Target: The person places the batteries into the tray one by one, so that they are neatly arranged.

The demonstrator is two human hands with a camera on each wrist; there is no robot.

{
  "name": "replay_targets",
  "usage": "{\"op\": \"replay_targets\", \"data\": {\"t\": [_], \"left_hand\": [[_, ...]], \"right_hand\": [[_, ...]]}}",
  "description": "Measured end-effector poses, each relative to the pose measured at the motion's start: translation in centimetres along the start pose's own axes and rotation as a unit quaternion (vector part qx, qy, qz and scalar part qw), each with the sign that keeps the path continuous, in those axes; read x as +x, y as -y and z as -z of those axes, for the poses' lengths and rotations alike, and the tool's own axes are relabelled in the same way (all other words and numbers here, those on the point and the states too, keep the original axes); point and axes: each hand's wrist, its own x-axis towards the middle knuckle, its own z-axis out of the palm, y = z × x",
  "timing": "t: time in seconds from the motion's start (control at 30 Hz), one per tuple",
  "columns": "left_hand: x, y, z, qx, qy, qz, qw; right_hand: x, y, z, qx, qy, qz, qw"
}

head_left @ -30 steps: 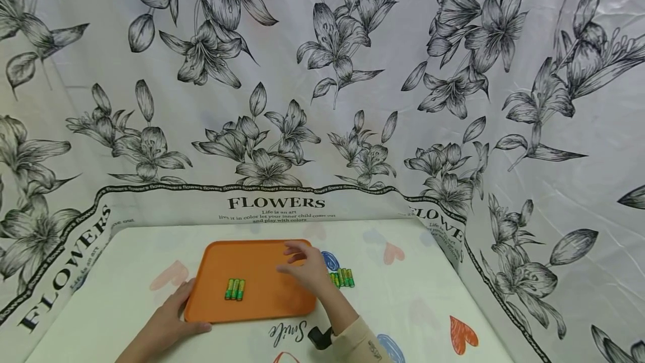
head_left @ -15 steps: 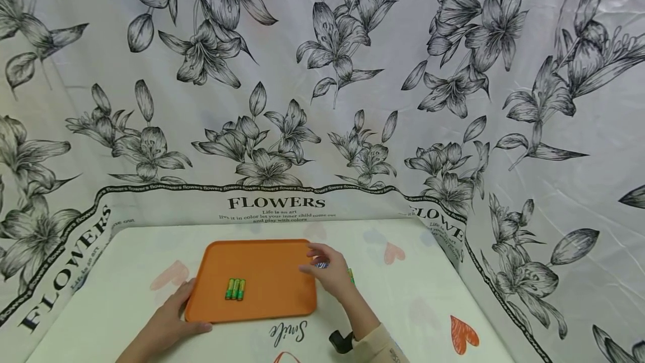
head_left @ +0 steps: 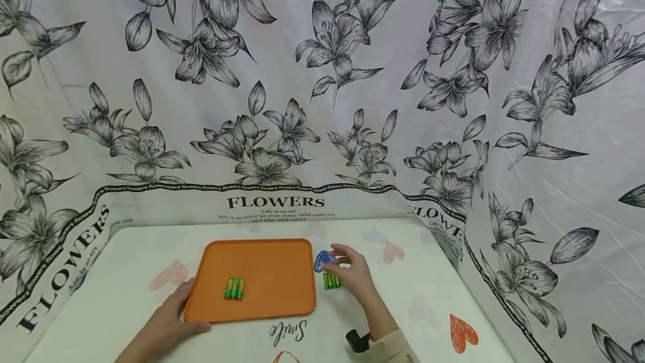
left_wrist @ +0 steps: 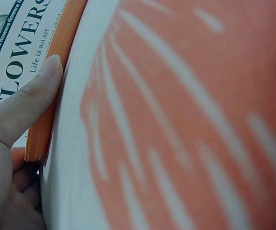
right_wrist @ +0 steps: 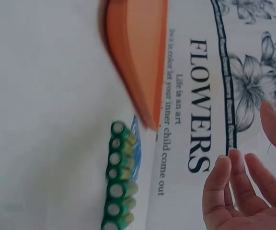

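An orange tray (head_left: 274, 279) lies on the table, with three green-and-yellow batteries (head_left: 234, 289) side by side on its left part. My left hand (head_left: 168, 318) holds the tray at its front left corner; in the left wrist view the thumb (left_wrist: 32, 98) lies along the side wall and the other fingers curl at the corner. To the right of the tray, my right hand (head_left: 356, 274) hovers with nothing in its bent, parted fingers. Below it stands a row of several batteries (head_left: 331, 281), partly hidden by the hand; the right wrist view shows their round ends (right_wrist: 115, 179).
A white cloth (head_left: 403, 307) printed with hearts and lettering covers the table. Flower-patterned curtain (head_left: 282, 144) closes off the back and both sides. A black device (head_left: 358, 341) is strapped at the right wrist, by a beige sleeve (head_left: 393, 349).
My right hand has moved right from above the tray to the battery row beside it, fingers still loosely bent. My left hand and the tray have stayed in place.
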Motion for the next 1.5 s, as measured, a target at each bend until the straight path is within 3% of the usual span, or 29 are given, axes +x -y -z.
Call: {"op": "replay_targets", "data": {"t": [0.57,0.77,1.1,1.5], "left_hand": [[-0.1,-0.2,0.3,0.006,0.000,0.004,1.0000],[-0.3,-0.1,0.2,0.006,0.000,-0.005,1.0000],[-0.3,-0.1,0.2,-0.001,-0.003,-0.011,0.9999],[-0.3,0.1,0.0,-0.011,-0.005,-0.003,0.9999]], "right_hand": [[-0.6,-3.3,4.0,-0.030,-0.026,-0.039,0.9985],[-0.4,-4.0,4.4,-0.038,-0.007,-0.057,0.9977],[0.2,-5.6,4.6,-0.098,0.050,-0.093,0.9896],[0.3,-6.4,4.3,-0.173,0.066,-0.063,0.9807]]}}
